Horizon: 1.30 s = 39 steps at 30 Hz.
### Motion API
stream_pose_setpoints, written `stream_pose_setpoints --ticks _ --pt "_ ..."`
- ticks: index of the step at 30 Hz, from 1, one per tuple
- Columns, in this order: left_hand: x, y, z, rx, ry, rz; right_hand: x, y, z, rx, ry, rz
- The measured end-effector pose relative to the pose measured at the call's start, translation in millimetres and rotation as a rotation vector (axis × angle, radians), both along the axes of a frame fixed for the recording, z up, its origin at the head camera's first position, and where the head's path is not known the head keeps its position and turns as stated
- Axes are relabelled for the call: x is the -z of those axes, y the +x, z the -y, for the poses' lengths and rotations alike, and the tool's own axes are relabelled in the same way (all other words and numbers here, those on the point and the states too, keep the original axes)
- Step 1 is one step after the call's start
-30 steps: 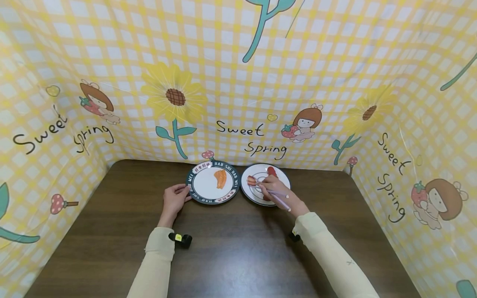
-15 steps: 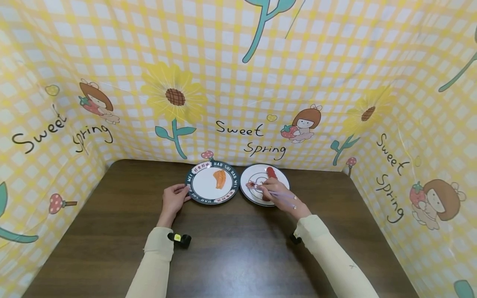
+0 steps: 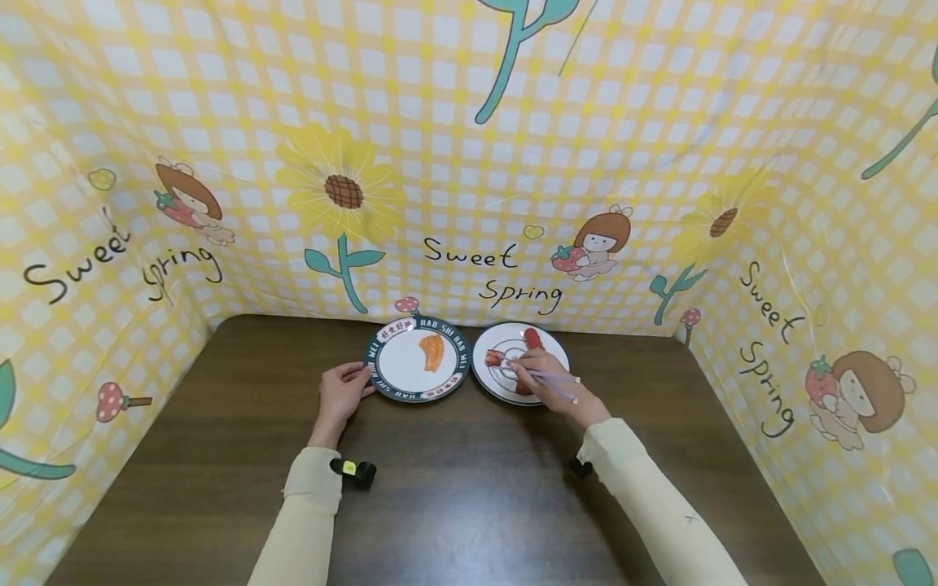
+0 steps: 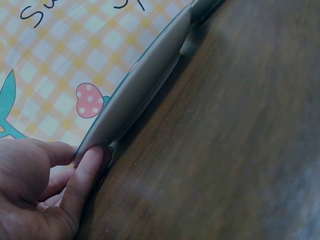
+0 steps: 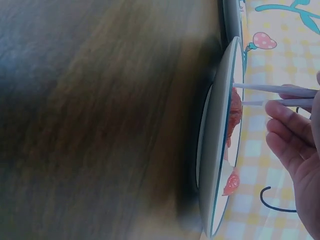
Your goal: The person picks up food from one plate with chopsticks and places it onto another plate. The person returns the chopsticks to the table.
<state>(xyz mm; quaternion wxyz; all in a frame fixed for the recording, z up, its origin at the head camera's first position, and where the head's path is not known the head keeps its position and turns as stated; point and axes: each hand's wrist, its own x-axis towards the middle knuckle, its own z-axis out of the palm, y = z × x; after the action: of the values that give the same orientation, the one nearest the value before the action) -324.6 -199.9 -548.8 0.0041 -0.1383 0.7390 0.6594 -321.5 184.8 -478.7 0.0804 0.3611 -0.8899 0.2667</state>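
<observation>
Left hand (image 3: 341, 395): pinched left plate (image 3: 397, 364)
Right hand (image 3: 543, 364): gripped chopsticks (image 5: 270, 88)
Slice (image 3: 493, 358): right plate's (image 3: 504, 333) 9 o'clock, prob mid-grab, next needed steady squeeze

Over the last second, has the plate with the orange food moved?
No: in the head view, the plate keeps its place below the printed mushroom on the cloth, with no visible shift.

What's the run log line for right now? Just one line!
left hand: grips edge of green-rimmed plate | right hand: holds chopsticks, tips at red piece on ringed plate | orange food: on green-rimmed plate
</observation>
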Motion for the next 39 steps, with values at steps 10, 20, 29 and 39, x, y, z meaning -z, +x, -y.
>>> stream_pose_setpoints --ticks 10,20,29,39 --pt "-1.0 0.0 -0.3 -0.003 0.008 -0.002 -3.3 -12.9 3.8 -0.042 0.07 -0.12" --pt "0.1 -0.9 0.6 -0.005 0.003 -0.009 0.3 -37.5 2.4 -0.062 0.233 -0.189" --pt "0.2 0.6 -1.6 -0.012 0.012 -0.01 -2.5 -36.1 2.1 -0.011 0.158 -0.116" --pt "3.6 -1.0 0.4 -0.009 0.03 -0.015 2.7 -33.4 1.5 0.036 0.167 -0.055"
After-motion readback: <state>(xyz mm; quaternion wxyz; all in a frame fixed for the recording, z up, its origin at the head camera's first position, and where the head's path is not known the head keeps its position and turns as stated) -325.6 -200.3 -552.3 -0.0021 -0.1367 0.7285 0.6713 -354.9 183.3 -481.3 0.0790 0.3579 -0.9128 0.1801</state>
